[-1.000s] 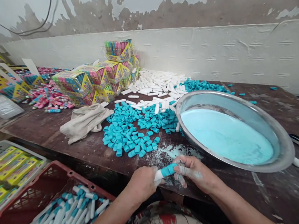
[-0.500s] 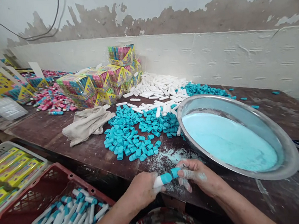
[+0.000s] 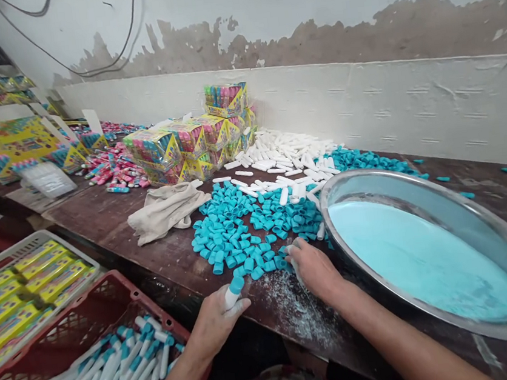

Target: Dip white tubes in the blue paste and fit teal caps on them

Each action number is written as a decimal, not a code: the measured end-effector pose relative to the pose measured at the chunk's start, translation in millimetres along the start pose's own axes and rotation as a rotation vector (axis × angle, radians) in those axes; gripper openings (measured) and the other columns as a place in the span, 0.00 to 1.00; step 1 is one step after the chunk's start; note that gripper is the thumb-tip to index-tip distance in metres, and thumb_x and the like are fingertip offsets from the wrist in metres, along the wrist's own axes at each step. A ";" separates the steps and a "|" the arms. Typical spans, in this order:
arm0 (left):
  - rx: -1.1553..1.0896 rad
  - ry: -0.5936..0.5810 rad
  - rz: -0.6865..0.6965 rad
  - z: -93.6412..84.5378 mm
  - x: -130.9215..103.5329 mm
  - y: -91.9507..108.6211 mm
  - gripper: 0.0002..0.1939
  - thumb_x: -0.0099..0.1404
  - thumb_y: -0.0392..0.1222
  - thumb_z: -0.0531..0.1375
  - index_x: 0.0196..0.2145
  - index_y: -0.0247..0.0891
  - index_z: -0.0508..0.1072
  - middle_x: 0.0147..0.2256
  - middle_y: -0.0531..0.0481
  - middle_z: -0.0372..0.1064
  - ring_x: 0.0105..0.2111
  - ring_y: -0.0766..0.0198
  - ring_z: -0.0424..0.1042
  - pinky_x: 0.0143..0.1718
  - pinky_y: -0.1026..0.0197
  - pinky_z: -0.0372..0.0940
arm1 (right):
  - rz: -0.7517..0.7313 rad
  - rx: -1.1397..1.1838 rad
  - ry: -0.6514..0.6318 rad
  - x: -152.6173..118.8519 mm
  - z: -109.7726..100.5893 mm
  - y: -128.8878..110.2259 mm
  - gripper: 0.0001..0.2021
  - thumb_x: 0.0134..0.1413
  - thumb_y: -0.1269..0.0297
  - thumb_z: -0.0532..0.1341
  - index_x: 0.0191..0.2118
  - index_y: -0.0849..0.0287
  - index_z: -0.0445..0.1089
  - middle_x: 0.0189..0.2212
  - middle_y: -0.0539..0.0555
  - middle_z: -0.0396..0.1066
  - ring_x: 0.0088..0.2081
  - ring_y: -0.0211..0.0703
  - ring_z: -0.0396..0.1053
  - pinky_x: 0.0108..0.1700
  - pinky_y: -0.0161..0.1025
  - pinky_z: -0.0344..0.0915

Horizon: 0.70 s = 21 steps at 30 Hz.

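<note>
the person's left hand is closed around a white stick, thumb along its side; the stick leans a little, its blue end up, just off the near edge of the table. the right hand reaches over that edge, fingers bent and fingertips at the near right corner of a spread of blue caps; whether they pinch a cap cannot be told. to the right of this hand a metal basin of pale blue powder stands by the near edge, and spilled powder dusts the surface between. behind the caps, towards the back edge, lies a heap of white sticks. a crumpled cloth rests to the left of the caps. beyond the near edge, on the left, a red crate holds blue-and-white sticks.
</note>
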<state>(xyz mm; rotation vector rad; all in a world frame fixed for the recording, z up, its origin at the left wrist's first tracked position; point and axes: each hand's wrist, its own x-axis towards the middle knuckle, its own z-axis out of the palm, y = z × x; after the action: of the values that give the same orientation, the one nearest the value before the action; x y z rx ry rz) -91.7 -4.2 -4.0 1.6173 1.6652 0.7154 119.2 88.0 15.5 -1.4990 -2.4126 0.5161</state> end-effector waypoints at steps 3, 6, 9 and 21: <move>-0.009 0.055 -0.028 -2.8 1.4 -3.6 0.13 0.56 0.50 0.54 0.25 0.36 0.65 0.23 0.55 0.63 0.25 0.66 0.61 0.28 0.66 0.53 | -0.090 -0.060 -0.032 7.1 3.5 -11.2 0.10 0.56 0.73 0.52 0.33 0.61 0.71 0.32 0.54 0.65 0.33 0.38 0.65 0.35 0.32 0.57; -0.027 0.097 -0.030 -7.1 2.8 -8.1 0.15 0.57 0.50 0.54 0.25 0.35 0.67 0.23 0.54 0.63 0.25 0.65 0.61 0.28 0.66 0.54 | -0.123 -0.039 -0.062 12.6 9.3 -20.1 0.09 0.55 0.71 0.54 0.32 0.60 0.72 0.31 0.53 0.66 0.33 0.38 0.65 0.35 0.31 0.57; -0.042 0.157 -0.033 -10.5 3.8 -14.3 0.15 0.57 0.50 0.53 0.24 0.35 0.67 0.22 0.54 0.63 0.25 0.66 0.61 0.27 0.66 0.54 | -0.173 -0.079 -0.057 18.3 16.9 -29.0 0.08 0.56 0.68 0.55 0.33 0.59 0.72 0.32 0.53 0.66 0.33 0.38 0.65 0.34 0.32 0.56; -0.055 0.233 -0.083 -15.5 1.0 -24.2 0.15 0.57 0.50 0.53 0.25 0.35 0.68 0.21 0.54 0.62 0.24 0.66 0.61 0.27 0.66 0.54 | -0.168 -0.157 0.020 52.9 26.8 -30.3 0.10 0.57 0.67 0.53 0.37 0.59 0.72 0.34 0.55 0.67 0.36 0.41 0.65 0.35 0.34 0.55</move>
<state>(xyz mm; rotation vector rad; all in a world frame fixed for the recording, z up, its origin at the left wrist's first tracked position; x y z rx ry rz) -118.7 -3.6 -13.8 1.4626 1.8476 0.9277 61.0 118.9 5.6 -1.3349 -2.5858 0.2803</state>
